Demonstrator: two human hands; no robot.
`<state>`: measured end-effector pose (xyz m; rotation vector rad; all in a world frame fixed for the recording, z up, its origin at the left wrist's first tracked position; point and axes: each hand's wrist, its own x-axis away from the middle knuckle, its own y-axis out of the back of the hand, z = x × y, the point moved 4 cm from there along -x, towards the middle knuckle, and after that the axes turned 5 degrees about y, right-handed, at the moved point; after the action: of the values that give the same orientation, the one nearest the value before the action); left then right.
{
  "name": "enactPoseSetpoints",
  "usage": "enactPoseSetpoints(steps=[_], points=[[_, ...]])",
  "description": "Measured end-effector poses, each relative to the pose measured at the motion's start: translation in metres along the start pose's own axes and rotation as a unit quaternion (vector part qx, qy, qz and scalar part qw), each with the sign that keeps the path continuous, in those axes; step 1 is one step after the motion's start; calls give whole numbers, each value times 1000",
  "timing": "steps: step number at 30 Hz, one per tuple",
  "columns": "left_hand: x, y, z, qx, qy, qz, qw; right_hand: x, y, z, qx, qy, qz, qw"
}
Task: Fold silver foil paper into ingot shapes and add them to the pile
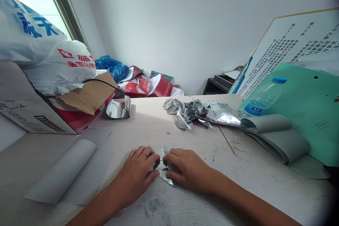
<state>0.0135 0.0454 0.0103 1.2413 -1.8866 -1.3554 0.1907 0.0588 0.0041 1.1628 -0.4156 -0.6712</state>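
A folded triangular piece of silver foil paper [164, 169] lies on the white worn tabletop [225, 187], held between my left hand [135, 173] and my right hand [185, 169]. Fingers of both hands press on it and cover its middle. A ring sits on one finger of my left hand. Beyond my hands lies a heap of crumpled and folded silver foil pieces [196, 113]. To my left, a curled sheet of grey-backed paper [60, 169] rests on the table.
A silver foil roll [118, 108] stands beside a torn cardboard box [34, 113] and a white plastic bag [45, 49]. On the right are a curled grey paper roll [275, 137], water bottle [261, 99], wooden stick [227, 140], rubber bands [237, 144] and green board [304, 113].
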Motion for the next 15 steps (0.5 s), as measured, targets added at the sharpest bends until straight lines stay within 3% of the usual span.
enactPoseSetpoints(steps=[7,15], points=[[0,-2,1,8,8,19,1000,0,2,1,1,0,10,1000],[2,0,-1,15,-6,4,1000,-1,3,1,-1,8,2,1000]])
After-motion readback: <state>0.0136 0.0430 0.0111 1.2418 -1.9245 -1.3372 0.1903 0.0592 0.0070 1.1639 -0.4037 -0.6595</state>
